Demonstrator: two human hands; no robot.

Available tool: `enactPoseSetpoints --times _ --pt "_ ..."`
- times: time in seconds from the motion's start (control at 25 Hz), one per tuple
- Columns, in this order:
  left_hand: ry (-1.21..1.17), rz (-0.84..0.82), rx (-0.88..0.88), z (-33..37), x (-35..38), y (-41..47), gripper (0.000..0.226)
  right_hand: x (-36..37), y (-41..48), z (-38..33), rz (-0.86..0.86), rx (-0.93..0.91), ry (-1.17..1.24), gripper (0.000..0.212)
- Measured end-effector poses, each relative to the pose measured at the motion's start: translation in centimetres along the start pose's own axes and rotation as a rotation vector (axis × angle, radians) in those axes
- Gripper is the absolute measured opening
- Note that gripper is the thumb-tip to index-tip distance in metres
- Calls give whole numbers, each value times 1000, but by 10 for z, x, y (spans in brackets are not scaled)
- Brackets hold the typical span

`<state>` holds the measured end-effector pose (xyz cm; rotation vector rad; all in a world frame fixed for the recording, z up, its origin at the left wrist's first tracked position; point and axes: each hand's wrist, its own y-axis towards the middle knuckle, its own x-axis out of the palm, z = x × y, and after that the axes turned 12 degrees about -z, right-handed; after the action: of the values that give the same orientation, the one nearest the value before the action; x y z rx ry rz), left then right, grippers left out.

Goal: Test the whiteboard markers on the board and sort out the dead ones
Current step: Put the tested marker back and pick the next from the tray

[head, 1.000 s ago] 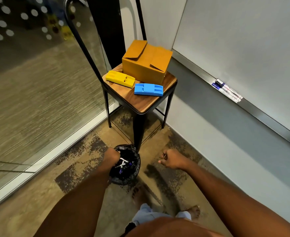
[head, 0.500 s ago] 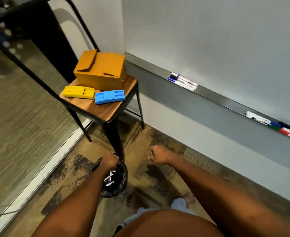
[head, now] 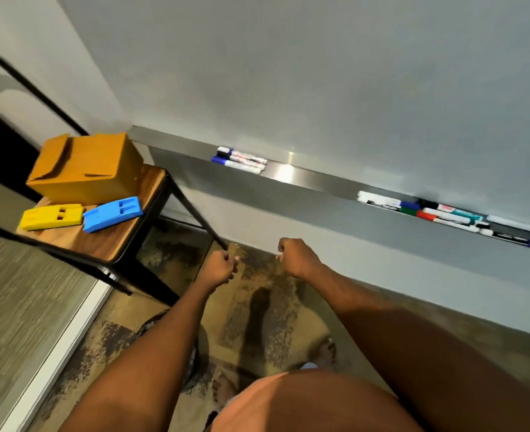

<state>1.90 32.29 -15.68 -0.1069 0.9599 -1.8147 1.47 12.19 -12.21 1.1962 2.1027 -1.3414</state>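
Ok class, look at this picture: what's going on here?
A person stands facing a whiteboard, both arms stretched forward and down. The left hand is a closed fist that looks empty. The right hand is curled too, but whether it holds something small is unclear. No marker is being tested: a small group of markers lies on the ledge, a bigger bunch further right. A chair alongside holds a cardboard box.

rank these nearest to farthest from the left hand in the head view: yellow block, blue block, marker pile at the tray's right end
1. blue block, on the chair, left of the left hand
2. yellow block, farther left on the chair
3. marker pile, far right on the tray
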Motion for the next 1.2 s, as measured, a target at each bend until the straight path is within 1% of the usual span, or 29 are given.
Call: enactPoseSetpoints --times 0.12,0.24,0.4,0.56,0.68,0.76,0.88,1.0,1.08,1.16,1.2 --pt "199 36 75 50 32 17 39 -38 -6 39 196 -64 -70 18" --pt "304 31 167 97 67 29 47 -77 -15 76 348 -65 -136 14" --pt "390 -17 253 155 109 36 44 -122 -24 131 456 14 -212 21" --pt "448 -27 296 195 132 40 34 -144 -28 172 415 68 -267 29" --pt "480 -20 327 217 140 44 31 -152 -29 192 369 89 -304 30" --pt "502 -18 349 228 142 43 31 -158 -29 197 382 98 -296 29" --pt "526 -9 377 239 143 41 31 -163 -27 199 458 126 -286 29" --pt "547 -10 403 250 140 39 28 -170 -23 200 415 151 -357 32" --pt "567 -20 426 256 137 42 25 -173 -23 200 375 156 -433 29" --pt "578 -46 449 260 134 47 21 -173 -22 196 332 160 -485 18" --pt "592 -59 470 263 133 50 18 -174 -22 193 313 169 -497 15"
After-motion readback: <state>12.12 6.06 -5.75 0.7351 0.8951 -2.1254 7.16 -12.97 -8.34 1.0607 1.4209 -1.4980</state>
